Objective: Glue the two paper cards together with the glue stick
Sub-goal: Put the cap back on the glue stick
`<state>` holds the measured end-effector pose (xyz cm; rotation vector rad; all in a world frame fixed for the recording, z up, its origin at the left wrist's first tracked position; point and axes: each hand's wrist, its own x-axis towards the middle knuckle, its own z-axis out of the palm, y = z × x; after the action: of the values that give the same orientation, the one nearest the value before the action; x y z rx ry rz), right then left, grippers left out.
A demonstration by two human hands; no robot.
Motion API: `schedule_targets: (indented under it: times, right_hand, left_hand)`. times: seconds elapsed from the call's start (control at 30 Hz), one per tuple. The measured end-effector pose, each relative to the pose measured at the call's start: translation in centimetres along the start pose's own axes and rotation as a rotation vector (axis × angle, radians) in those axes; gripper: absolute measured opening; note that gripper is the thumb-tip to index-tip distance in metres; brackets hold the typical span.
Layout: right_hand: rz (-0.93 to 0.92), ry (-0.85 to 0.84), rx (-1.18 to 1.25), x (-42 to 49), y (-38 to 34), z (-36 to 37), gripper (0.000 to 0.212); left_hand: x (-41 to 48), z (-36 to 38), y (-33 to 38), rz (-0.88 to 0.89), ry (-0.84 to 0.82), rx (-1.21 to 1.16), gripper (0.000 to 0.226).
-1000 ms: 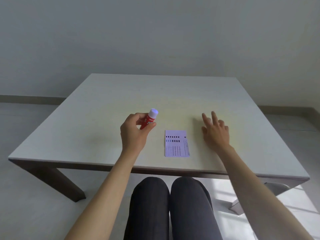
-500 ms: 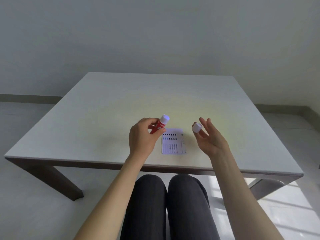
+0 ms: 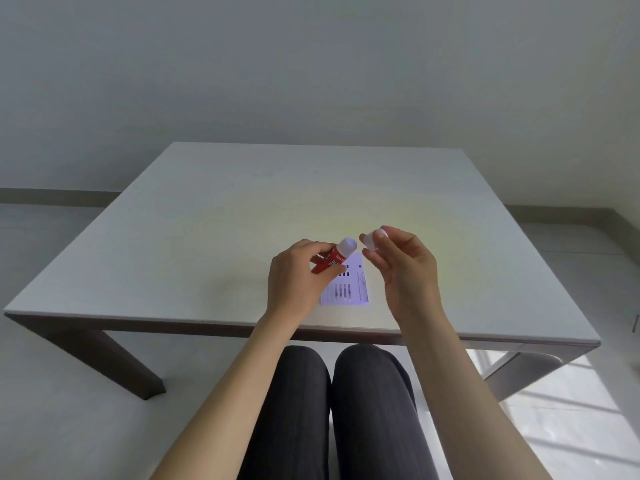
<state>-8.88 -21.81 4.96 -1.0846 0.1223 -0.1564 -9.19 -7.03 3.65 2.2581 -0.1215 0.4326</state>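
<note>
Above the printed paper card (image 3: 346, 289) lying flat near the table (image 3: 173, 237) edge, the left hand (image 3: 294, 282) grips the light, rigid glue stick (image 3: 334, 259) mid-barrel; right hand (image 3: 405, 268) pinches its cap (image 3: 375, 239). Card looks thin and floppy: pin it down.

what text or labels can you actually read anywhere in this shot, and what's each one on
Glue stick, held in the left hand: white lettering on the red tube, blurred and partly covered by fingers; not readable.
Paper card on the table: black blocks, rows of fine print and a small line drawing, all too small to read.
Cap in the right hand: no text visible.
</note>
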Motion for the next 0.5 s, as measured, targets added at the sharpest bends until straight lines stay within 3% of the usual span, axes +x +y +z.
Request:
schedule_targets:
  times: [0.27, 0.5]
  right_hand:
    - [-0.232, 0.056, -0.276, -0.4, 1.1, 0.9, 0.013]
    - [-0.402, -0.165, -0.634, -0.7, 1.1, -0.1, 0.036]
  left_hand:
    - [-0.2, 0.0, 0.8, 0.052, -0.021, 0.034, 0.033]
    - [0.0, -0.7, 0.4, 0.079, 0.048, 0.096, 0.031]
